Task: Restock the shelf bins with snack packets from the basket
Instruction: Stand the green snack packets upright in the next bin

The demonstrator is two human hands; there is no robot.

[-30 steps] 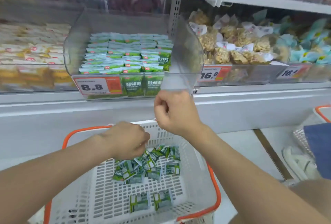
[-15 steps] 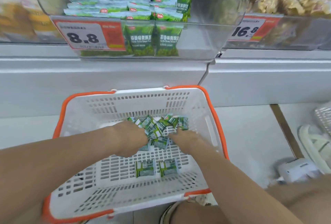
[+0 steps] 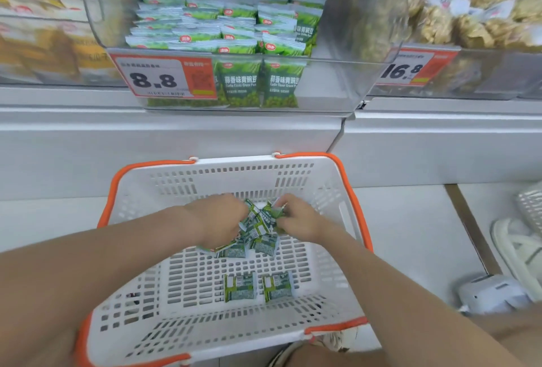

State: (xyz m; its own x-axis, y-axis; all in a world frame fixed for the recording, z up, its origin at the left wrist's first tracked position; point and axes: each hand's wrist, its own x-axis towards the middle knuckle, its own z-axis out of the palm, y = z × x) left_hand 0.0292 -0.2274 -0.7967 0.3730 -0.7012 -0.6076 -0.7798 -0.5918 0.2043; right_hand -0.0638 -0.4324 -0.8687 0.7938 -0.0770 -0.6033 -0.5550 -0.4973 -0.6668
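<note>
A white basket with an orange rim (image 3: 346,179) stands on the floor below the shelf. A heap of small green snack packets (image 3: 258,229) lies in its far half, and two more packets (image 3: 258,287) lie flat nearer to me. My left hand (image 3: 218,217) and my right hand (image 3: 296,217) both reach into the heap from either side, fingers curled around packets. Above, a clear shelf bin (image 3: 337,85) with an 8.8 price tag holds rows of the same green packets (image 3: 228,15).
A neighbouring clear bin (image 3: 498,73) tagged 16.8 holds pale puffed snacks on the right; a bin of yellow packets (image 3: 38,29) sits on the left. A white ledge (image 3: 176,132) runs under the bins. A white sandal (image 3: 519,252) and a small white device (image 3: 492,296) lie on the floor at right.
My right hand came down from the bin's front edge into the basket. Both hands have closed in on the heap of packets and gathered them. The view tilted downward.
</note>
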